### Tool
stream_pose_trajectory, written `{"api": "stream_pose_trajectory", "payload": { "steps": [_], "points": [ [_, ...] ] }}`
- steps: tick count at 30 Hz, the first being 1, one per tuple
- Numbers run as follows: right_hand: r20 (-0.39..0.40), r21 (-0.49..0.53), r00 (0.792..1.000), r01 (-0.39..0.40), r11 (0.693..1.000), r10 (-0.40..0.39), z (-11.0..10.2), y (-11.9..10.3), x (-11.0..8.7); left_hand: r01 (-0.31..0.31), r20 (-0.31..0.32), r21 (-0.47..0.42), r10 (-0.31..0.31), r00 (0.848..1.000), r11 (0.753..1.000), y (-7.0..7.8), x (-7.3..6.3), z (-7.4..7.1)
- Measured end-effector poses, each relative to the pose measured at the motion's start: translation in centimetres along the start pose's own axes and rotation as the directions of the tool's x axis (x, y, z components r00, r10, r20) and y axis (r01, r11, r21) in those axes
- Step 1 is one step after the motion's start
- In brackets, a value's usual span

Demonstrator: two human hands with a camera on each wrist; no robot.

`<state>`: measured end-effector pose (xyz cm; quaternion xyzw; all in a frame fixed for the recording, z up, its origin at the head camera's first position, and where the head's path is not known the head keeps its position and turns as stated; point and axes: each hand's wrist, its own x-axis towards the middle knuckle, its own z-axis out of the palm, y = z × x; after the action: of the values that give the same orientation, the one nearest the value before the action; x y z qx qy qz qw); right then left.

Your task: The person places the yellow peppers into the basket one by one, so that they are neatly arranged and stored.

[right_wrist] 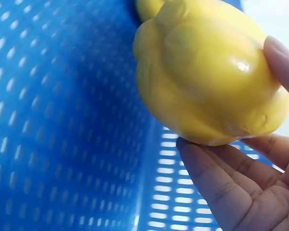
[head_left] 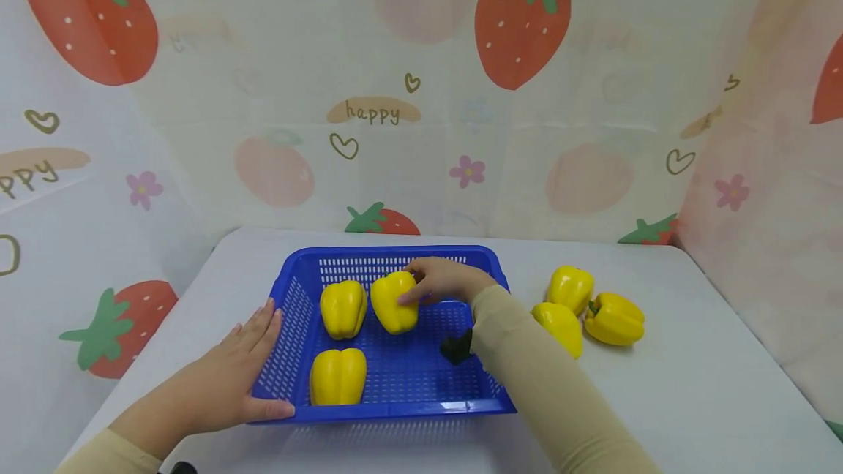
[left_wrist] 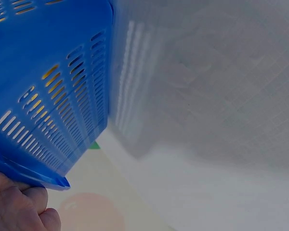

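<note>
The desk [head_left: 698, 364] carries the blue basket [head_left: 408, 410]; the left grip [head_left: 230, 371] lies straight-fingered against it. Inside, the right grip [head_left: 448, 280], spread wide, pinches a yellow pepper [head_left: 390, 306], best moved clear of the neighbouring pepper [head_left: 344, 309]. The right wrist view shows fingertips [right_wrist: 187, 151] against it that the head view hides.

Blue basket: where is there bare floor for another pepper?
Free: the basket's floor between the near-left pepper and the right wall, partly hidden by the right sleeve. Crowded: its far left and middle, where the right hand holds a pepper beside the far-left pepper.
</note>
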<state>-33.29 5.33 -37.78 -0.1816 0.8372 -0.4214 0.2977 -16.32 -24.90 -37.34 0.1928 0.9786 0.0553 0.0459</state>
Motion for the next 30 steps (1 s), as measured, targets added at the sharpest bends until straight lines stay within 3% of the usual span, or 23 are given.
{"api": "stream_pose_trajectory", "payload": {
  "steps": [30],
  "points": [
    [-0.017,-0.02,0.993,-0.116,0.993,0.115,1.1,1.0,0.9,-0.004,-0.002,-0.008,0.004,1.0,1.0,-0.2,0.1,0.2]
  ]
}}
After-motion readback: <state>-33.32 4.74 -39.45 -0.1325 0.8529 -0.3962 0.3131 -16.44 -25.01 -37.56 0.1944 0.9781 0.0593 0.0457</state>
